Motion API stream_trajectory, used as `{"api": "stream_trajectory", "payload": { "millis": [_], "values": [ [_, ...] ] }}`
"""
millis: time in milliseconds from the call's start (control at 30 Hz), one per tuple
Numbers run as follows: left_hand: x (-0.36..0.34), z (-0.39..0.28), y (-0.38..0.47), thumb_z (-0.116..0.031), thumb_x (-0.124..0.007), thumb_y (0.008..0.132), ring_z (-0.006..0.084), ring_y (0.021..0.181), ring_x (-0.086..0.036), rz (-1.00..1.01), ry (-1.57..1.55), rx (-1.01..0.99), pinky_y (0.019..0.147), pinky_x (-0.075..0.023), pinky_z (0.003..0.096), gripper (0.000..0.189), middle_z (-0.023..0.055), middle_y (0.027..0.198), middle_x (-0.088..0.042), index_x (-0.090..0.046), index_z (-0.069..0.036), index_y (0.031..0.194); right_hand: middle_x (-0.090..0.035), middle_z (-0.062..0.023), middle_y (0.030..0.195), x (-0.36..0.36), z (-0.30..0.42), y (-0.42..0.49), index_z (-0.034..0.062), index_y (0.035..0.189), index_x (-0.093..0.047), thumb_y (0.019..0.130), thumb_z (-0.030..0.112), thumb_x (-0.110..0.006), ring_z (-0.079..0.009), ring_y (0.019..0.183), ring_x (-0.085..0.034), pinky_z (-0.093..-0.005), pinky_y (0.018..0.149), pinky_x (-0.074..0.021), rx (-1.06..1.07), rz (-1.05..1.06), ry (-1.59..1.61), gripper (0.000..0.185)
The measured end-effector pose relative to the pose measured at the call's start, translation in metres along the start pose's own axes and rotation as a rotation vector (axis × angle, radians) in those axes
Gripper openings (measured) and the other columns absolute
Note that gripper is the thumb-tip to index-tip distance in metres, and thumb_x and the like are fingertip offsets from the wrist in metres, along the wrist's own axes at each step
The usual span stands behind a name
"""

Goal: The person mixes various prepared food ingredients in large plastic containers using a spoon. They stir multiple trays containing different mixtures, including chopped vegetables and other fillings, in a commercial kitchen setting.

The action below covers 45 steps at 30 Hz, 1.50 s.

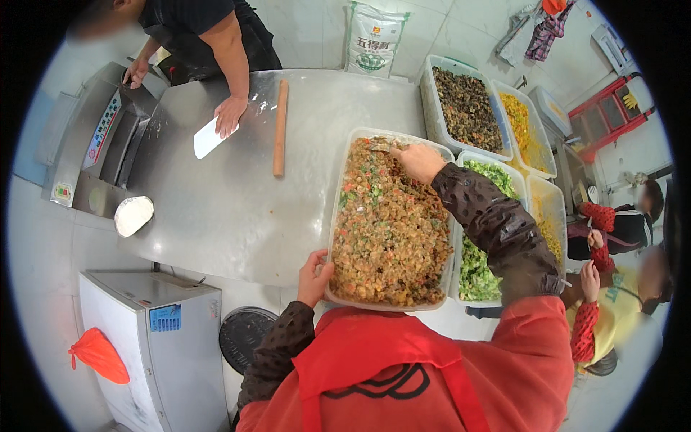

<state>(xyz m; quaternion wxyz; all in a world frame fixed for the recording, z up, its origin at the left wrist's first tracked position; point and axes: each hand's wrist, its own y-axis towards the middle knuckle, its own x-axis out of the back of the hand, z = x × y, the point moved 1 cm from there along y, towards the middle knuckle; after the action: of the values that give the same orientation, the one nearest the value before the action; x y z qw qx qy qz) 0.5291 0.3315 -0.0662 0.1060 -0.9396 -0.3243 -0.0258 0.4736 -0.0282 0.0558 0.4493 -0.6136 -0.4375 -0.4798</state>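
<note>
Before me is a large clear plastic tub (pixel 339 210), nearly full of chopped filling (pixel 388 237) flecked with red and green. My left hand (pixel 314 278) grips the tub's near left side, with the thumb towards the rim. At the far end, my right hand (pixel 421 162) reaches into the tub, its fingers closed on a metal utensil (pixel 380 146). The utensil's tip rests in the filling, and its exact kind cannot be told. Along the right side of the filling, the surface looks darker and lower.
Tubs of dark filling (pixel 467 108), yellow filling (pixel 515 116) and chopped greens (pixel 478 270) stand right. A rolling pin (pixel 280 129) lies on the steel table (pixel 227 216). A co-worker's hand (pixel 231 116) holds a white scraper (pixel 210 141) near a dough machine (pixel 102 146). Two people (pixel 615 291) are at right.
</note>
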Motion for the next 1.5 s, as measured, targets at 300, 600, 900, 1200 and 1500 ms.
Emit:
{"api": "stream_trajectory", "payload": {
  "millis": [300,600,900,1200,1500],
  "values": [
    [-0.001,0.001,0.002,-0.015,-0.056,0.087,0.0100,0.085,-0.050,-0.014,-0.018,0.027,0.080,-0.0424,0.0253,0.031,0.0006,0.087,-0.052,-0.054,-0.002,0.114,-0.059,-0.0167,0.063,0.018,0.068,-0.051,-0.0054,0.123,-0.048,0.082,0.003,-0.050,-0.0313,0.059,-0.062,-0.0420,0.052,-0.0511,0.130,0.191,0.104,0.042],
    [-0.003,-0.004,-0.001,-0.016,-0.056,0.087,0.0104,0.084,-0.050,0.002,-0.051,0.049,0.080,-0.0423,0.0258,0.032,0.0009,0.087,-0.052,-0.054,-0.002,0.116,-0.060,-0.0170,0.065,0.015,0.006,-0.012,0.0065,0.133,-0.046,0.075,-0.003,-0.054,-0.0334,0.063,-0.063,-0.0440,0.054,-0.0502,-0.015,0.020,0.074,0.060],
    [-0.004,-0.002,0.000,-0.014,-0.056,0.087,0.0097,0.084,-0.050,-0.015,-0.060,0.063,0.078,-0.0427,0.0252,0.031,0.0005,0.087,-0.051,-0.053,-0.001,0.115,-0.058,-0.0156,0.065,0.005,0.046,-0.051,-0.0023,0.136,-0.039,0.079,-0.002,-0.051,-0.0273,0.061,-0.062,-0.0391,0.051,-0.0510,0.129,0.200,0.089,0.058],
    [-0.002,-0.004,0.001,-0.014,-0.057,0.087,0.0090,0.080,-0.052,-0.027,-0.070,0.049,0.074,-0.0437,0.0245,0.030,0.0004,0.086,-0.052,-0.054,-0.001,0.114,-0.059,-0.0154,0.062,0.027,0.027,-0.051,0.0107,0.129,-0.052,0.076,-0.005,-0.049,-0.0264,0.056,-0.062,-0.0391,0.045,-0.0480,0.062,0.108,0.225,0.056],
    [-0.003,-0.003,0.000,-0.014,-0.059,0.087,0.0081,0.073,-0.055,-0.041,-0.040,-0.003,0.068,-0.0459,0.0242,0.031,0.0014,0.083,-0.057,-0.055,-0.001,0.114,-0.060,-0.0232,0.069,-0.019,-0.003,-0.041,-0.0002,0.113,-0.054,0.074,-0.004,-0.053,-0.0393,0.070,-0.063,-0.0475,0.059,-0.0501,-0.132,0.035,0.193,0.039]
  ]
}}
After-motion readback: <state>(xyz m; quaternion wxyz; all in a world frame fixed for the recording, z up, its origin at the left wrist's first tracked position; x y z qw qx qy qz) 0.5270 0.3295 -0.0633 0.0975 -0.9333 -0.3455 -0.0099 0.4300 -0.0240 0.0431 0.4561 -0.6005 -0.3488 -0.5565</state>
